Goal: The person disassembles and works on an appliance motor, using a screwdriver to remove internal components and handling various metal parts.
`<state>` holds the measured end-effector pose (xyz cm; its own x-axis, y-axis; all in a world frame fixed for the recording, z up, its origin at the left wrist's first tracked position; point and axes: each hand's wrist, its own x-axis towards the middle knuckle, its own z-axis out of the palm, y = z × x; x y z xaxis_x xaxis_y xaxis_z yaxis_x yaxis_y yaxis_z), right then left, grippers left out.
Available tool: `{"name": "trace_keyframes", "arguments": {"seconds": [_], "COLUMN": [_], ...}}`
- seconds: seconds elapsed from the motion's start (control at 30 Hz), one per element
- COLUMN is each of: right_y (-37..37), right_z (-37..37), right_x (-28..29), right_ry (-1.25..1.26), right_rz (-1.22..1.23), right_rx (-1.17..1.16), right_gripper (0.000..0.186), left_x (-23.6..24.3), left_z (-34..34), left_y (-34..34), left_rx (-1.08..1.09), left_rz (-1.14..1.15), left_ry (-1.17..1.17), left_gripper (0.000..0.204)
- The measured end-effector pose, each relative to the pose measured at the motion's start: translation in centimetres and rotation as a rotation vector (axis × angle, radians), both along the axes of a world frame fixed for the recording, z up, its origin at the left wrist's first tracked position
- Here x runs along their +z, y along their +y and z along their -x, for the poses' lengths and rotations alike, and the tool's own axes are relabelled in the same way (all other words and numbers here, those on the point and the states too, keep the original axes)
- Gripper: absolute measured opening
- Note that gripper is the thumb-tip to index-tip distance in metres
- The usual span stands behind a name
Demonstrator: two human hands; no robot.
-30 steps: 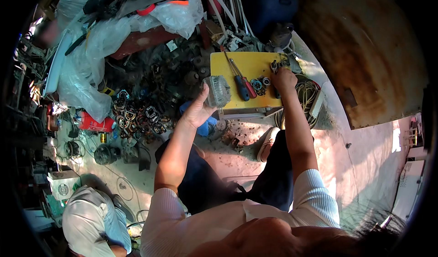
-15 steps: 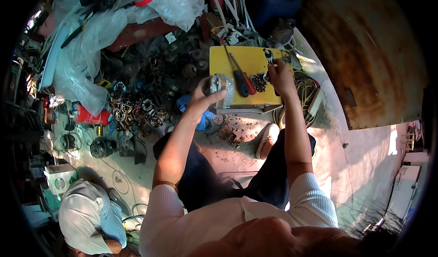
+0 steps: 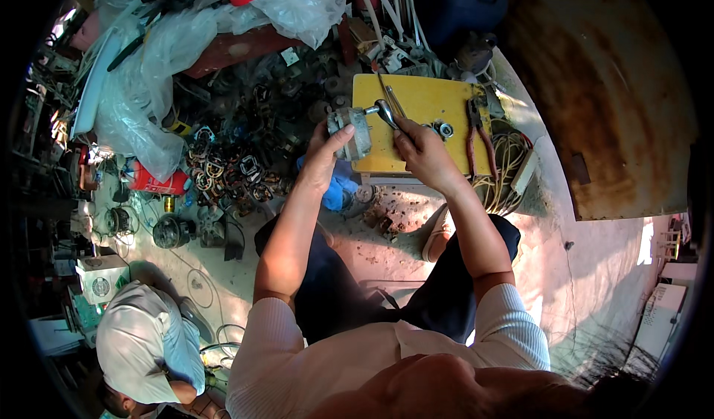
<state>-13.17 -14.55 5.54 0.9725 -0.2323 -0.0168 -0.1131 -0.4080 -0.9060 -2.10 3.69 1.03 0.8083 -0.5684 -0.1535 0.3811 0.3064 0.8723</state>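
A round grey metal motor body (image 3: 357, 138) is gripped at its side by my left hand (image 3: 324, 153), thumb across its face, at the left edge of a yellow tabletop (image 3: 428, 92). My right hand (image 3: 425, 155) is closed round the handle of a chrome ratchet wrench (image 3: 385, 113). The wrench's socket end points left and meets the motor's upper edge; whether it is seated on a bolt I cannot tell. Behind the wrench, screwdriver shafts (image 3: 396, 101) show, their handles hidden by my right hand. Small metal rings (image 3: 444, 130) and red-handled pliers (image 3: 477, 140) lie farther right on the tabletop.
Coiled cable (image 3: 506, 166) lies right of the yellow table, beside a rusty metal sheet (image 3: 595, 99). Copper coils and motor parts (image 3: 230, 166) crowd the floor at left, below plastic sheeting (image 3: 149, 121). Another person (image 3: 145, 341) crouches at lower left.
My right hand has moved left with the ratchet wrench, bringing its end to the motor. The pliers now show in full. My left hand has turned the motor slightly.
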Motion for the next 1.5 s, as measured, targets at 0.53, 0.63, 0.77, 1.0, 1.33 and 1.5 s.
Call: {"name": "trace_keyframes", "arguments": {"seconds": [0.53,0.63,0.77,1.0,1.33,1.5], "right_y": [0.0,-0.2,-0.8,-3.4,-3.4,-2.3], "right_z": [0.5,0.9,1.1,1.1,1.8,1.7], "right_x": [0.6,1.3,2.0,1.3,1.8,1.9], "right_ry": [0.047,0.090,0.151,0.176,0.198,0.195], "right_rz": [-0.096,-0.260,-0.333,-0.293,-0.302,-0.380], "right_rx": [0.113,0.134,0.164,0.253,0.264,0.224], "right_gripper": [0.040,0.040,0.041,0.046,0.043,0.044], "left_x": [-0.2,-0.2,-1.1,-0.6,-0.2,-0.6], "left_z": [0.0,0.1,-0.1,-0.2,-0.3,-0.5], "left_y": [-0.4,-0.4,-0.3,-0.2,0.5,0.5], "left_rx": [0.105,0.121,0.143,0.135,0.164,0.180], "left_rz": [-0.147,-0.152,-0.162,-0.273,-0.524,-0.502], "left_ry": [-0.202,-0.273,-0.410,-0.628,-0.892,-0.848], "left_gripper": [0.072,0.077,0.080,0.087,0.090,0.090]}}
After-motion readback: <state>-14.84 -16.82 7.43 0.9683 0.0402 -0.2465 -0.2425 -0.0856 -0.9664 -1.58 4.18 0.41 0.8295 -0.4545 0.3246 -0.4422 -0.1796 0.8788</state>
